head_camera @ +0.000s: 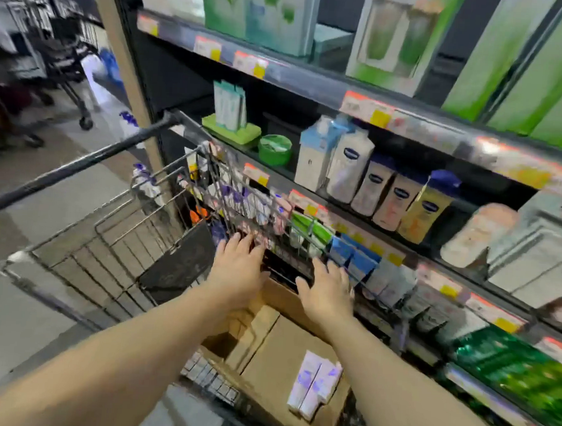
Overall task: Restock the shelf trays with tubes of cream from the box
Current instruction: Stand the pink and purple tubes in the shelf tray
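A brown cardboard box (283, 361) sits in a wire shopping cart (112, 252) parked against the shelves. Two white-and-purple cream cartons (315, 384) lie on the box's flap. My left hand (237, 266) and my right hand (326, 288) both reach forward with fingers spread, over the far end of the box, close to the cart's wire side and a dark gap (286, 267) in the shelf tray. Neither hand holds anything. White and purple cream packs (250, 204) stand in the tray behind the wire. The picture is blurred by motion.
The shelf above holds lotion bottles (373, 185), a green jar (274, 149) and white tubes (229, 104). Blue cartons (352, 260) and green packs (526, 376) fill the lower trays on the right. The aisle floor (37, 296) lies to the left, with another trolley (68, 68) far back.
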### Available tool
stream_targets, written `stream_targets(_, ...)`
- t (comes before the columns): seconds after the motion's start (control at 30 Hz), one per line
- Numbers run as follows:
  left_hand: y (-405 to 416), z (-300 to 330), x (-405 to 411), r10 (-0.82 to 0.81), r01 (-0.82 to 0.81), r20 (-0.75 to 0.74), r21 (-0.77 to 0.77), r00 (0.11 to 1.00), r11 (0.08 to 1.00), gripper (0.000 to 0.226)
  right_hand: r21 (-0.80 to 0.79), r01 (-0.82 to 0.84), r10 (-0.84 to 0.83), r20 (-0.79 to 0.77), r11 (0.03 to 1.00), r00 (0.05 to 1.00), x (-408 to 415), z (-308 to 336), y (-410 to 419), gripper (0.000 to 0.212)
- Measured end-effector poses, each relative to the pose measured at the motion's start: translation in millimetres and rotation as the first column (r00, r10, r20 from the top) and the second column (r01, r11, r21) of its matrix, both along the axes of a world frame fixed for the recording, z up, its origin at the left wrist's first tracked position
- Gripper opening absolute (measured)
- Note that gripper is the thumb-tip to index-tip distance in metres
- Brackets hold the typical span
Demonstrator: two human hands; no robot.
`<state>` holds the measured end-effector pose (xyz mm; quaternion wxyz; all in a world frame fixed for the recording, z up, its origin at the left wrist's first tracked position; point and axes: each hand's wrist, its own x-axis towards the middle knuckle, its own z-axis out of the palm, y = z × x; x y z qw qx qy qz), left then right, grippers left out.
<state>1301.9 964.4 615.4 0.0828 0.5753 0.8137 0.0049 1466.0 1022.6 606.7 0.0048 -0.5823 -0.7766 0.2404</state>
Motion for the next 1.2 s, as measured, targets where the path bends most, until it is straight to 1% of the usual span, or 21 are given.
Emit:
stream_targets(0.07, 11, -30, -13, -0.048, 0.048, -0.003, -0.035, 0.999, 0.998, 0.061, -0.025, 0.049, -0.049, 0.013, 0.998, 0.999, -5, -25, 6, 0.060)
stream_targets(0.17, 17, -76, -7, -0.127, 0.129, 0.033, -0.066, 0.991, 0.989, 0.061, -0.063, 0.112, -0.107, 0.086, 0.992, 0.991, 7, -67, 15, 0.059)
stream_targets(0.3, 18, -138, 12, -0.152, 0.167, 0.105, -0.154, 0.983, 0.974, 0.059, -0.101, 0.170, -0.150, 0.178, 0.980, 0.973, 33, -124, 22, 0.057)
stream_targets(0.37, 16, -169, 26, -0.171, 0.196, 0.134, -0.209, 0.976, 0.958, 0.061, -0.106, 0.183, -0.159, 0.199, 0.977, 0.967, 48, -150, 22, 0.053)
stream_targets(0.43, 14, -198, 38, -0.175, 0.211, 0.160, -0.250, 0.972, 0.945, 0.065, -0.141, 0.173, -0.141, 0.210, 0.975, 0.967, 59, -174, 21, 0.052)
stream_targets(0.53, 13, -234, 55, -0.203, 0.247, 0.173, -0.285, 0.964, 0.926, 0.062, -0.181, 0.159, -0.125, 0.185, 0.971, 0.975, 67, -208, 19, 0.055)
stream_targets(0.63, 12, -266, 76, -0.221, 0.272, 0.187, -0.322, 0.957, 0.907, 0.057, -0.174, 0.114, -0.087, 0.152, 0.978, 0.984, 70, -239, 19, 0.055)
stream_targets(0.77, 11, -313, 101, -0.197, 0.289, 0.271, -0.356, 0.942, 0.889, 0.053, -0.171, 0.062, -0.038, 0.139, 0.983, 0.990, 74, -262, 24, 0.055)
stream_targets(0.8, 11, -324, 108, -0.183, 0.293, 0.304, -0.368, 0.935, 0.883, 0.049, -0.168, 0.046, -0.023, 0.137, 0.985, 0.990, 76, -265, 25, 0.055)
stream_targets(0.83, 10, -334, 115, -0.135, 0.277, 0.359, -0.382, 0.924, 0.882, 0.042, -0.170, 0.037, -0.014, 0.134, 0.985, 0.991, 77, -269, 26, 0.056)
stream_targets(0.87, 9, -339, 123, -0.022, 0.222, 0.437, -0.412, 0.899, 0.884, 0.034, -0.181, 0.035, -0.012, 0.131, 0.983, 0.991, 79, -272, 27, 0.055)
stream_targets(0.9, 8, -345, 130, 0.115, 0.155, 0.514, -0.451, 0.850, 0.879, 0.026, -0.194, 0.038, -0.013, 0.126, 0.980, 0.992, 80, -274, 26, 0.055)
stream_targets(0.93, 9, -349, 135, 0.253, 0.083, 0.563, -0.502, 0.787, 0.861, 0.024, -0.206, 0.041, -0.017, 0.120, 0.978, 0.993, 82, -276, 26, 0.055)
stream_targets(0.97, 10, -353, 139, 0.365, 0.013, 0.587, -0.540, 0.723, 0.842, 0.027, -0.216, 0.043, -0.019, 0.111, 0.975, 0.994, 83, -278, 25, 0.055)
stream_targets(1.0, 13, -355, 141, 0.438, -0.040, 0.579, -0.572, 0.688, 0.819, 0.029, -0.228, 0.044, -0.021, 0.099, 0.973, 0.995, 84, -279, 24, 0.055)
stream_targets(1.03, 15, -357, 140, 0.484, -0.076, 0.571, -0.592, 0.663, 0.802, 0.027, -0.240, 0.045, -0.025, 0.085, 0.970, 0.996, 84, -280, 22, 0.056)
stream_targets(1.07, 17, -355, 138, 0.500, -0.088, 0.555, -0.607, 0.665, 0.790, 0.024, -0.251, 0.047, -0.030, 0.072, 0.967, 0.997, 85, -279, 21, 0.056)
stream_targets(1.2, 17, -352, 126, 0.486, -0.113, 0.503, -0.602, 0.715, 0.791, 0.017, -0.280, 0.047, -0.043, 0.021, 0.959, 0.999, 83, -271, 21, 0.055)
